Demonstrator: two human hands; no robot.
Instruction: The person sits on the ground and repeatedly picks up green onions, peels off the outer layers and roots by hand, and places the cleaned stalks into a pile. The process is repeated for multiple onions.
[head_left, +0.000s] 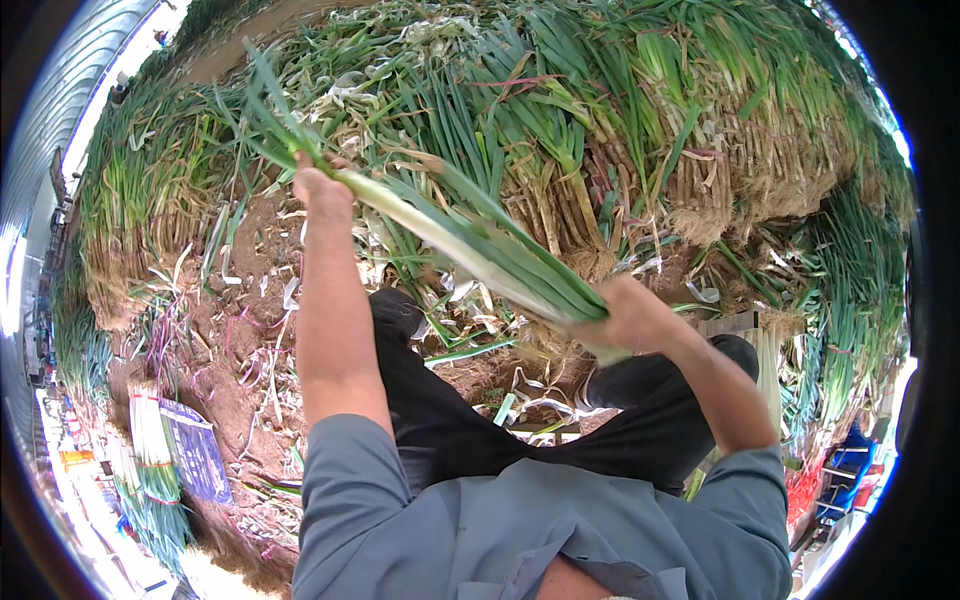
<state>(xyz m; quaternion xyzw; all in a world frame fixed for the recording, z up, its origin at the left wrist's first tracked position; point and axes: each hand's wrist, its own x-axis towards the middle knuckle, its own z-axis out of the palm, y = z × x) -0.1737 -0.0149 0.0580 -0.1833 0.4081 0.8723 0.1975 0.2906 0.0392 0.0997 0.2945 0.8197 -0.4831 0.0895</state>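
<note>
A long green onion (450, 251) slants across in front of me, its white stalk running from upper left to lower right. My left hand (324, 184) is closed around it where the green leaves fan out, and those leaves point up and away. My right hand (637, 311), slightly blurred, grips green outer leaves (525, 259) that lie folded back along the stalk. The stalk's lower end is at this hand, partly hidden by the fingers and blur. Beneath the onion are my dark-trousered legs (465, 420).
Upright green onions with rooty bases (555, 202) stand ahead, with more at the left (127, 247) and right (847, 337). Peelings and ties litter the soil (225, 352). Cleaned, red-banded onion bundles (154, 457) lie beside a purple printed sheet (196, 450) at lower left.
</note>
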